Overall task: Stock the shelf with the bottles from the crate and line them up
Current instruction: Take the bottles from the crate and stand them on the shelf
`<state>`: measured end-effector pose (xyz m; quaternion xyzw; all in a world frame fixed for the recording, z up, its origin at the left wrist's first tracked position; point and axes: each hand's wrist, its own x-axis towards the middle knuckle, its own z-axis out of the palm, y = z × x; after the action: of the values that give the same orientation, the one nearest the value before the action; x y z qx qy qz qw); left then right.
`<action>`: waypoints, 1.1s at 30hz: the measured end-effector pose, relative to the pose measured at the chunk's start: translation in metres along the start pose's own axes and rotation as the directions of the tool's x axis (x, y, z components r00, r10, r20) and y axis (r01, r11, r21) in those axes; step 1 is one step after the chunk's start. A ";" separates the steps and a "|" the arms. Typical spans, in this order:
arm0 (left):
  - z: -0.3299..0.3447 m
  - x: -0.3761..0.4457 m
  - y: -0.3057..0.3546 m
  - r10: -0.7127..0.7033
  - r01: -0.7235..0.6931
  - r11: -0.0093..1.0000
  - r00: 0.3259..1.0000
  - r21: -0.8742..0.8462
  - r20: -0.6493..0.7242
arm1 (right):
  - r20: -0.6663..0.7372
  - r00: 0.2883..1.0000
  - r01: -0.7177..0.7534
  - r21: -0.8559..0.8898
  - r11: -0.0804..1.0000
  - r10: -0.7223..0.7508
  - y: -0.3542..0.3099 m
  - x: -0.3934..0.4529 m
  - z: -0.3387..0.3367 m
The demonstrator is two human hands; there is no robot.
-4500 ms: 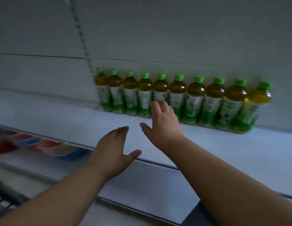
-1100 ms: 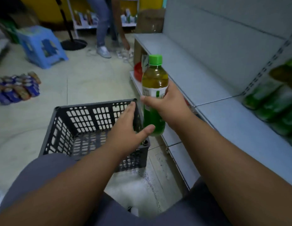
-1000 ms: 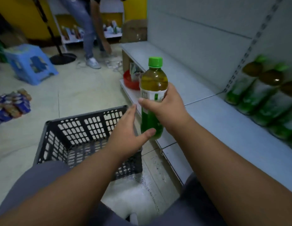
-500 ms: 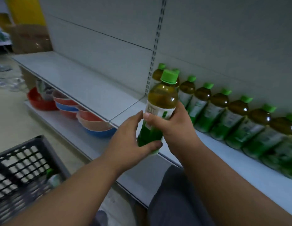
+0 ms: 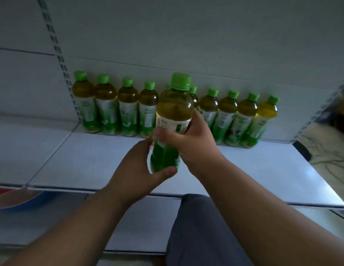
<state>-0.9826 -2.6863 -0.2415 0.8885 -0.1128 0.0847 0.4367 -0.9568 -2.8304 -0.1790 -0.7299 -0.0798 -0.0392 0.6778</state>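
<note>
Held bottle: a clear plastic bottle of amber-green tea with a green screw cap and a white-and-green label (image 5: 172, 123), upright, carried in the air in front of the shelf, near the centre of the view; not yet set down.

Right hand: the right hand (image 5: 194, 143) is wrapped around the bottle's middle from the 3 o'clock side, fingers closed over the label.

Left hand: the left hand (image 5: 140, 169) cups the bottle's base from 7 o'clock, thumb under the bottom edge, fingers behind it; a closed, supporting hold on the same bottle.

Shelf: a pale grey metal shelf board (image 5: 90, 162) runs across the view, bare in front of the bottles.

Back row: a row of matching green-capped tea bottles (image 5: 128, 110) stands along the rear wall from 10 o'clock to 2 o'clock, touching or nearly so; about ten, though the held bottle hides part of the middle.

Done: the back row looks full and fairly even.

Left: this bottle still needs a place, by my reading as the start of a second row in front of the first, then squaring up.

Crate: out of view, so I cannot tell how many bottles remain.

Below: a red and blue bowl-like rim (image 5: 17, 198) shows under the shelf at 8 o'clock.
</note>
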 end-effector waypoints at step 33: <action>0.322 0.131 0.074 0.172 -0.346 0.797 0.916 0.496 0.362 | -0.641 0.766 -0.405 -0.422 0.811 0.049 0.118 0.006 -0.274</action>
<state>-0.8605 -3.0027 -0.3479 0.9540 -0.2700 0.0381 0.1245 -0.9172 -3.1109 -0.2723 -0.8422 0.2469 -0.2035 0.4339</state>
